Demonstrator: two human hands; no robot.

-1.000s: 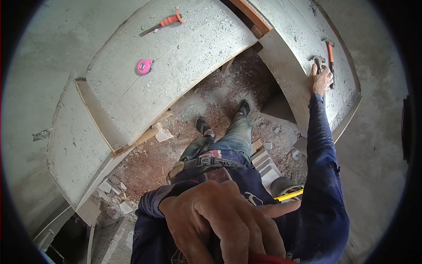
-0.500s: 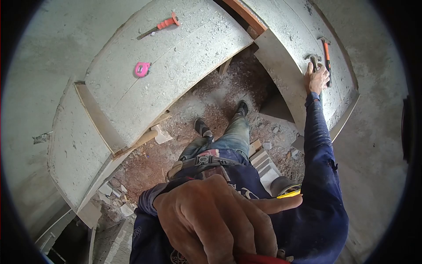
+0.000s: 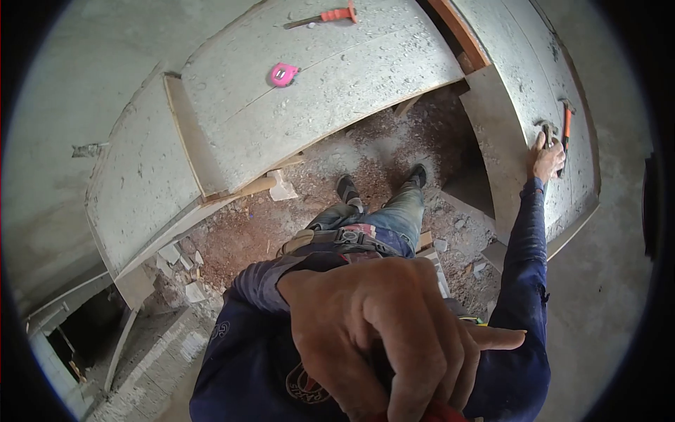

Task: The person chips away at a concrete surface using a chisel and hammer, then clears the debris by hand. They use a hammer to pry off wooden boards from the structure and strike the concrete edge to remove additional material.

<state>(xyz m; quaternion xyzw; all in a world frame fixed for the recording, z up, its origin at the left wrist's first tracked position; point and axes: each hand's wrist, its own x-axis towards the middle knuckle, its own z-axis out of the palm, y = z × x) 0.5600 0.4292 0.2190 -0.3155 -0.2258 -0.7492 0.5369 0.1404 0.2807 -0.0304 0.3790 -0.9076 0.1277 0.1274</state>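
Note:
On the right-hand board, my right hand is closed round the handle of a claw hammer, whose head shows beyond the fingers. Beside it lies a second hammer with an orange and black handle. My left hand is large in the foreground in front of my chest. Its fingers are curled down, with the little finger stretched out to the right. Something red shows beneath them at the bottom edge, too hidden to name.
A pink tape measure and a chisel with a red grip lie on the dusty left board. Under its edge is a wooden-handled mallet or similar tool. Rubble covers parts of the floor around my feet.
The head view has turned, so the boards and tools sit differently in the picture. My right hand is still at the same hammer, and my left hand appears further right, still curled.

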